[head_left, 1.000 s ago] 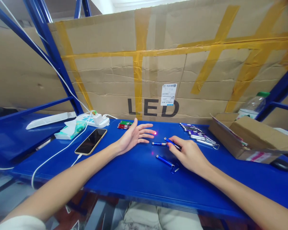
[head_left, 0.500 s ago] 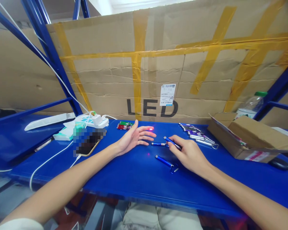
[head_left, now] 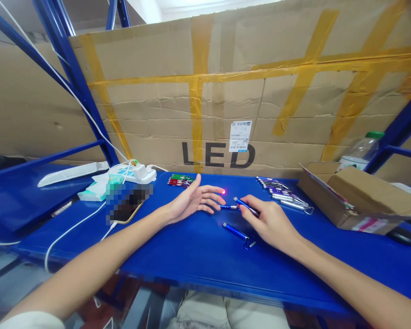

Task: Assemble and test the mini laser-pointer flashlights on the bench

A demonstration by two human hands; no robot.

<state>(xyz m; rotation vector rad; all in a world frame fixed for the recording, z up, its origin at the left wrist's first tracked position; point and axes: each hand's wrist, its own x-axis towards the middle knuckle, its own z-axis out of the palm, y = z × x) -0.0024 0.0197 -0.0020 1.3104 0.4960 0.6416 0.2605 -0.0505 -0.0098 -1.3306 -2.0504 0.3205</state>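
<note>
Our right hand (head_left: pixel 270 221) pinches a blue penlight (head_left: pixel 246 206) just above the desk (head_left: pixel 192 249), aimed at our left hand (head_left: pixel 195 201), which lies open, palm up, and has edged nearer, so the red spot (head_left: pixel 227 191) now glows just at its fingertips.

blue penlight (head_left: pixel 238 232) x3 | phone (head_left: pixel 128 208) x1 | power strip (head_left: pixel 133 173) x1 | bottle (head_left: pixel 361 153) x1 | open carton (head_left: pixel 363 198) x1
</note>
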